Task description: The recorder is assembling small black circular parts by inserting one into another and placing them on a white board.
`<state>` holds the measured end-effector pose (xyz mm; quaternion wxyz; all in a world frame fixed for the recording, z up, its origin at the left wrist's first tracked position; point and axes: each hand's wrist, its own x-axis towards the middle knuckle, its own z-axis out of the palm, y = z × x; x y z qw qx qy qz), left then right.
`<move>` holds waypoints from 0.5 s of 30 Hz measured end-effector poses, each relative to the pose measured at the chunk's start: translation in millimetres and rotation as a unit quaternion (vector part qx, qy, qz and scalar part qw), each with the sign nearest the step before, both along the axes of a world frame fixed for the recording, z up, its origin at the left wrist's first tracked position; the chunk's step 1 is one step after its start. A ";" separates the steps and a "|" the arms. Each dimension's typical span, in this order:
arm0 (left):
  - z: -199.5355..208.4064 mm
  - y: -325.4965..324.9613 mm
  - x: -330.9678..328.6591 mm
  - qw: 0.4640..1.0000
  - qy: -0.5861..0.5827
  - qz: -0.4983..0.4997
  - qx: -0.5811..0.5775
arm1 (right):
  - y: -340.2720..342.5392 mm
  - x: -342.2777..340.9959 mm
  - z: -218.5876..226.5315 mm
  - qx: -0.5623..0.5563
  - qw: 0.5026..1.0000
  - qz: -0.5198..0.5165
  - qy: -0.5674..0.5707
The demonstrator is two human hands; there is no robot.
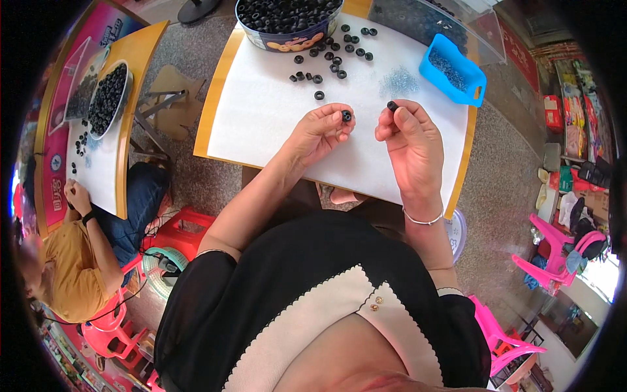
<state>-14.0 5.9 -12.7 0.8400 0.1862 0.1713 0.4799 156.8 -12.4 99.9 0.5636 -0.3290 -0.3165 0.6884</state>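
Observation:
Between thumb and fingers, my left hand [319, 134] pinches a small black ring-shaped piece [346, 115] with a hole through it. A similar black piece [392, 105] is gripped by the fingertips of my right hand [416, 144], seen more from its side. Both hands are raised over the white-covered table [261, 124], a short distance apart. Beyond them lie several loose black ring pieces [319, 95]. A large round tub [290, 40] behind these is heaped with more. Whether anything tiny sits inside the held pieces cannot be made out.
To the right sits a blue plastic tray [450, 93] of tiny bluish-grey bits; more are scattered beside it [400, 83]. A clear box [467, 23] stands behind. At left, a person in a mustard shirt [78, 277] works at another table [121, 176]. Pink chairs [555, 255] stand at right.

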 end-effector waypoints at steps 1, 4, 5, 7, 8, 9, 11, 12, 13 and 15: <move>-0.2 0.0 0.1 1.000 0.000 0.000 -0.002 | -0.2 0.0 0.2 -0.001 1.000 0.004 0.011; -0.9 0.0 0.2 1.000 0.000 0.000 -0.005 | -0.7 -1.2 3.0 -0.018 0.999 0.006 0.046; -0.6 0.0 0.3 1.000 0.000 0.000 -0.006 | -1.0 -1.6 3.9 -0.026 0.998 0.005 0.059; 0.1 0.0 0.4 1.000 0.000 0.000 -0.007 | -1.4 -1.8 3.9 -0.015 0.999 0.009 0.042; 0.4 0.0 0.4 1.000 0.000 -0.001 -0.006 | -1.6 -2.0 4.0 -0.010 0.999 0.012 0.034; 0.7 0.0 0.1 1.000 0.000 -0.001 -0.006 | -2.3 -2.9 4.7 -0.008 1.000 0.005 0.014; 2.1 0.3 -0.3 1.000 -0.022 -0.002 -0.010 | -3.8 -5.4 6.7 -0.004 1.000 -0.008 -0.024; 2.8 0.2 -0.4 0.999 -0.032 -0.003 -0.012 | -4.1 -6.2 6.3 0.003 0.999 -0.010 -0.036; 3.5 -0.2 -0.4 0.999 -0.028 -0.002 -0.015 | -4.5 -7.0 5.8 0.011 0.999 -0.011 -0.048; 5.1 -0.9 -0.5 1.000 -0.022 0.001 -0.022 | -5.1 -8.0 4.8 0.020 0.997 -0.011 -0.075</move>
